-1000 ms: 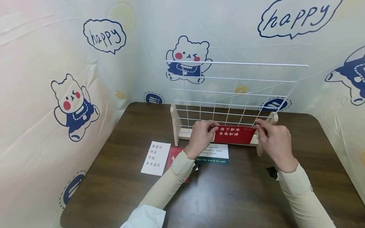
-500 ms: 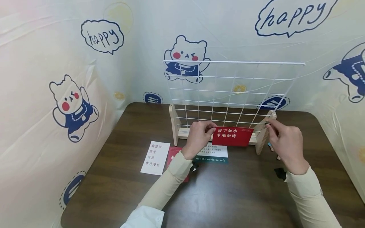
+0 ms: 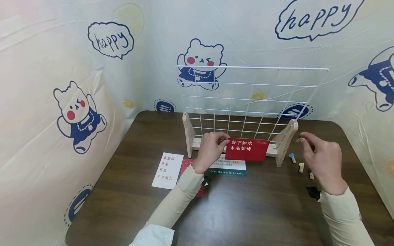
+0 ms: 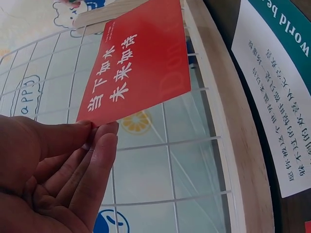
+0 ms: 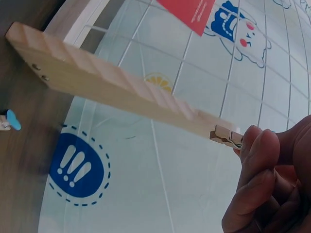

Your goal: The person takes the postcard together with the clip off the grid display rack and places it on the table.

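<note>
My left hand (image 3: 211, 149) pinches the upper left corner of a red card (image 3: 247, 149) with white characters. The card is held in front of the lower part of a white wire grid rack (image 3: 229, 110); the left wrist view shows thumb and fingertips on the corner. To the right of the rack, my right hand (image 3: 324, 162) pinches a small wooden clothespin (image 5: 225, 136) between thumb and fingers, its jaws pointing away from the fingertips. The wooden side foot (image 5: 116, 87) of the rack lies beyond the clothespin in the right wrist view.
Several small clothespins (image 3: 301, 167) with coloured tops lie on the dark table (image 3: 246, 208) right of the rack. Left of it lie a white card (image 3: 168, 170), another red card (image 3: 186, 165) partly under my left arm, and a white-and-green card (image 3: 228, 172).
My right hand has moved right, away from the red card and past the rack's side, with the clothespin. The left hand has shifted slightly left and down with the card.
</note>
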`<state>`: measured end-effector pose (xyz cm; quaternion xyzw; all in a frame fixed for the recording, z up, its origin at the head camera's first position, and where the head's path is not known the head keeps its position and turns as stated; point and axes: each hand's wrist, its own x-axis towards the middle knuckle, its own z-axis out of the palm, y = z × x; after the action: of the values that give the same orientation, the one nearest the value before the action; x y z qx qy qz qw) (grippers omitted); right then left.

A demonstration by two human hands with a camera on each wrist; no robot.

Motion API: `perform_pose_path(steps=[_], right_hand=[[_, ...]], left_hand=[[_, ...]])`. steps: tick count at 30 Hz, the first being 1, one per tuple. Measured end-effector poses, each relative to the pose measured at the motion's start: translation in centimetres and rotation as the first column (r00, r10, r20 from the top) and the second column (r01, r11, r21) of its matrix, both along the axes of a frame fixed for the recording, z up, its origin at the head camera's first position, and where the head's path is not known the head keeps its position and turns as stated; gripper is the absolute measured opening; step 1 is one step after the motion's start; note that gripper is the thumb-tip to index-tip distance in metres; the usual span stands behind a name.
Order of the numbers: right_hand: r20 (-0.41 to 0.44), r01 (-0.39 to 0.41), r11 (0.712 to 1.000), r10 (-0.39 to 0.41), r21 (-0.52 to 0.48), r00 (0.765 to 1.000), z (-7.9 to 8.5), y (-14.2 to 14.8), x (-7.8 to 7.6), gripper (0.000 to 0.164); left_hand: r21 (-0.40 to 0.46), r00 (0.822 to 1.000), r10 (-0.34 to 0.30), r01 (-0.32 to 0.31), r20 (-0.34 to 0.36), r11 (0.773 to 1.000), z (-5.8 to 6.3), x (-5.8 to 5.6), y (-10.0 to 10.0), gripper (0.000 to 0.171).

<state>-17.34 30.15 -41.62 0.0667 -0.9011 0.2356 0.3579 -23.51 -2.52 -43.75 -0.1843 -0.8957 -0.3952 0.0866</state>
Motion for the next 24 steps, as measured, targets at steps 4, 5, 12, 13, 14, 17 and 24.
perform_pose_path(steps=[4,5,12,13,14,17,24], right_hand=[[-0.004,0.009,1.0,-0.009,0.007,1.0,-0.4,0.5,-0.1,0.012],[-0.007,0.013,1.0,-0.013,0.014,1.0,-0.4,0.7,-0.1,0.012],[0.02,0.029,0.999,-0.029,0.023,0.999,-0.8,1.1,-0.2,0.012],[0.022,0.03,0.999,-0.031,0.024,0.999,-0.8,1.1,-0.2,0.012],[0.023,0.031,0.999,-0.032,0.025,0.999,-0.9,1.2,-0.2,0.012],[0.028,0.033,0.999,-0.034,0.026,0.999,-1.1,1.4,-0.3,0.012],[0.063,0.037,0.999,-0.038,0.017,0.997,-1.6,1.8,-0.1,0.013]], left_hand=[[0.005,1.0,0.004,-0.004,0.017,1.0,-0.1,0.1,-0.3,0.016],[0.006,1.0,0.004,-0.004,0.018,1.0,-0.1,0.2,-0.3,0.017],[0.011,1.0,0.008,-0.008,0.026,1.0,-0.1,0.5,-0.8,0.019],[0.016,1.0,0.009,-0.01,0.03,1.0,0.0,0.5,-0.8,0.02],[0.019,0.999,0.01,-0.011,0.033,1.0,0.0,0.6,-0.9,0.02],[0.03,0.999,0.009,-0.01,0.038,0.999,-0.1,0.7,-1.0,0.021],[0.039,0.998,0.017,-0.02,0.061,0.999,-0.4,0.9,-1.5,0.021]])
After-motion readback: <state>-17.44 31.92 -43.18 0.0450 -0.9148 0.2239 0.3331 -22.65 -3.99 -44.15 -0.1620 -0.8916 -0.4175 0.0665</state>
